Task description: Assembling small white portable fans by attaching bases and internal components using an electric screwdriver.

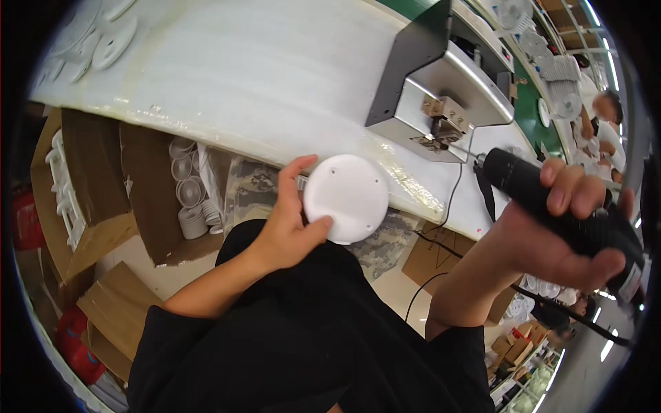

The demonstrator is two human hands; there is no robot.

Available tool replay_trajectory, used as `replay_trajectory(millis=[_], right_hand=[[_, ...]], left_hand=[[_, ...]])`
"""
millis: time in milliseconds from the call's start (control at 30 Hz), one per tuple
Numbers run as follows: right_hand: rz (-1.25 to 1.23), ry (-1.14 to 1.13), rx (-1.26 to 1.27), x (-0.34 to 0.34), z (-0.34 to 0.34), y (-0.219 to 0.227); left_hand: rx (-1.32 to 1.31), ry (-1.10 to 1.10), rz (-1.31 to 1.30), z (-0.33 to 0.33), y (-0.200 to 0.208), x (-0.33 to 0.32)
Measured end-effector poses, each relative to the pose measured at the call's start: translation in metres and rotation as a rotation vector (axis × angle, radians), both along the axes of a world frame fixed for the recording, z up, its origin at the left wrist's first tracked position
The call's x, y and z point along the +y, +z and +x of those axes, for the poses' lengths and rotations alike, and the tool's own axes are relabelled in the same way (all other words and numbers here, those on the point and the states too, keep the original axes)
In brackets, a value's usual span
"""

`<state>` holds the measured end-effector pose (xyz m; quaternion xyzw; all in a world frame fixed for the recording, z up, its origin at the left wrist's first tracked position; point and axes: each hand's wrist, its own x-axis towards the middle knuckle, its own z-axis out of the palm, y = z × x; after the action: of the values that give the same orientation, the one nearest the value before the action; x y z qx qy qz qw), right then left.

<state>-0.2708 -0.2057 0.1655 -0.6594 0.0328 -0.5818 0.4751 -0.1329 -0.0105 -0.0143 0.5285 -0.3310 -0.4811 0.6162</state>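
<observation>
Black power screwdriver (pixel 513 173) is pretty much wrapped up in their right hand (pixel 547 244), while the left hand (pixel 289 230) pinches a round white disc (pixel 350 198) by its left edge, thumb on top.

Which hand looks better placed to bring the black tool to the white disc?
Probably the right hand: it grips the black tool, while the left hand holds the white disc.

I'm in what looks like a factory assembly workshop. A boxy silver machine (pixel 475 79) stands on my long white workbench (pixel 227 69). Left of the machine, white plastic discs (pixel 113 43) lie about; left of it and nearer me, a cardboard box (pixel 144 196) holds round white parts (pixel 189 193). Farther right of it, another person (pixel 611 144) is near stacked white parts (pixel 561 72).
</observation>
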Motion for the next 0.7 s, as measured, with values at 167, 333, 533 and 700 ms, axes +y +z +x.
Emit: replay_trajectory(millis=[167, 333, 533, 700], right_hand=[[0.011, -0.048, 0.016, -0.012, 0.000, -0.002], [0.046, 0.003, 0.065, -0.019, 0.008, -0.007], [0.129, 0.183, 0.137, -0.025, 0.007, 0.003], [0.196, 0.326, 0.116, -0.007, 0.010, -0.003]], left_hand=[[0.138, 0.137, 0.168, 0.012, 0.010, -0.001], [-0.234, 0.233, 0.063, 0.017, -0.003, -0.003], [-0.496, 0.141, 0.030, 0.013, 0.017, -0.004], [-0.154, 0.036, 0.231, 0.008, 0.027, -0.002]])
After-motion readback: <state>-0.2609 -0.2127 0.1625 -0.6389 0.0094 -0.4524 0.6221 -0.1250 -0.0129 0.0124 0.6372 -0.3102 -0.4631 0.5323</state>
